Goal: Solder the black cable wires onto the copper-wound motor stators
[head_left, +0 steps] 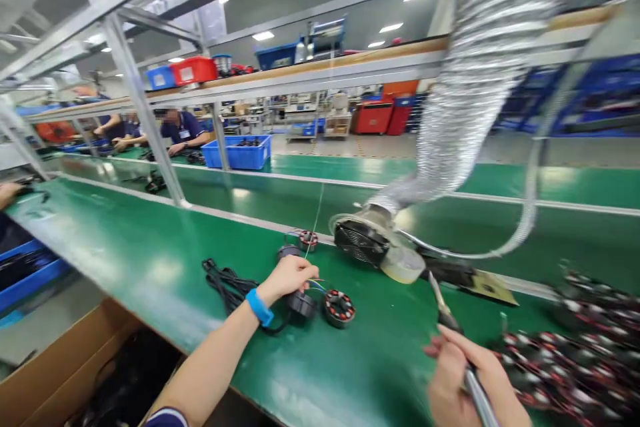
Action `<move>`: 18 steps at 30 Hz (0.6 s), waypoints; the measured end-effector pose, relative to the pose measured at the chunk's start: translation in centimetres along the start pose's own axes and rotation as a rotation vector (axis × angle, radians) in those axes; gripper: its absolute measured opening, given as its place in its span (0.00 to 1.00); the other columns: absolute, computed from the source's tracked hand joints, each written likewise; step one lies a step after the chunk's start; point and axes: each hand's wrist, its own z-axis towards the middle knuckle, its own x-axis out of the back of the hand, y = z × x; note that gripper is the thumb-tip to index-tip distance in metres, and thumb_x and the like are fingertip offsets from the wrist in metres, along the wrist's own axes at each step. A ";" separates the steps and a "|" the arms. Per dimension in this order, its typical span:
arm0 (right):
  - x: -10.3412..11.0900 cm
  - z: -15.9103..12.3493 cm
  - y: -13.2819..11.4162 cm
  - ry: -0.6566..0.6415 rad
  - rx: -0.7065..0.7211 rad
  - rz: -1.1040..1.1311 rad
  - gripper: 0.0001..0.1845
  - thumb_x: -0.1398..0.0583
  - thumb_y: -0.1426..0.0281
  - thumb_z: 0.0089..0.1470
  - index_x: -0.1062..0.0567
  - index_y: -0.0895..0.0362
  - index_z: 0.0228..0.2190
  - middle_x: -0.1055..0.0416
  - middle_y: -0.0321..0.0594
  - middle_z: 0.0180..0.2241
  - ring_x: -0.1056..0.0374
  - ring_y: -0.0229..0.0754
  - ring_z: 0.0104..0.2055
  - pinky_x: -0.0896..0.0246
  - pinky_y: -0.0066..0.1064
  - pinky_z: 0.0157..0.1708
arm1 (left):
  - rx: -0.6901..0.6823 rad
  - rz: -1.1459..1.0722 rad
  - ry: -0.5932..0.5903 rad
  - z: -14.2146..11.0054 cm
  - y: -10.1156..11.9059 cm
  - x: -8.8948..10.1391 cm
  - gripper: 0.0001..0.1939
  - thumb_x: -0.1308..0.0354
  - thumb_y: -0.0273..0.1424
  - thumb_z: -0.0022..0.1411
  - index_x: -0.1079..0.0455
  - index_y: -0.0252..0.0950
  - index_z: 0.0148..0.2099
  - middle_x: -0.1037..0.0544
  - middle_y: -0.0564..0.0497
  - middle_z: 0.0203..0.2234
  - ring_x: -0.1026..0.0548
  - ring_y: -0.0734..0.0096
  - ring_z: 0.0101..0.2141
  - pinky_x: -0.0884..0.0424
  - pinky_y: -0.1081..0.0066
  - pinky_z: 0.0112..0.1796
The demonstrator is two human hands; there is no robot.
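Observation:
My left hand (293, 275), with a blue wristband, is closed in a pinch. A thin solder wire (315, 217) runs down into its fingers from above. Just below it is a dark round motor housing (301, 305) with a black cable (233, 287). Coloured wires (317, 285) lead from beside my fingertips toward a round motor stator (339, 307) with red and white coils. My right hand (470, 373) is wrapped round a soldering iron (445, 313). The iron's tip points up beside a small round pale container (403, 264), apart from the stator.
A black fan (363, 243) on a silver duct (465, 80) stands behind the container. Many stators (565, 367) are piled at right. Another stator (307, 240) lies behind my left hand. A cardboard box (65, 360) is below the bench edge. Co-workers (183, 130) sit far left.

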 end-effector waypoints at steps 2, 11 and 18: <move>-0.4 1.5 1.0 0.121 0.107 -0.076 0.09 0.42 0.67 0.61 0.25 0.59 0.36 0.27 0.41 0.26 0.30 0.42 0.29 0.36 0.33 0.33 | -0.069 0.100 0.040 0.2 -0.3 0.1 0.24 0.49 0.47 0.62 0.24 0.30 0.36 0.29 0.53 0.17 0.32 0.74 0.18 0.38 0.73 0.25; -1.3 2.5 5.5 0.160 0.117 -0.168 0.09 0.43 0.67 0.60 0.25 0.59 0.39 0.29 0.45 0.35 0.33 0.45 0.37 0.36 0.38 0.41 | -0.264 0.323 0.302 -0.7 1.8 -0.1 0.30 0.54 0.52 0.65 0.23 0.32 0.34 0.25 0.50 0.23 0.30 0.71 0.26 0.37 0.72 0.29; -0.2 2.4 4.3 0.147 0.142 -0.104 0.08 0.43 0.70 0.60 0.27 0.58 0.42 0.28 0.45 0.34 0.32 0.44 0.38 0.35 0.37 0.41 | -0.697 0.965 -0.201 -2.3 3.4 -2.8 0.40 0.33 0.50 0.51 0.35 0.39 0.61 0.28 0.42 0.50 0.31 0.54 0.51 0.36 0.60 0.51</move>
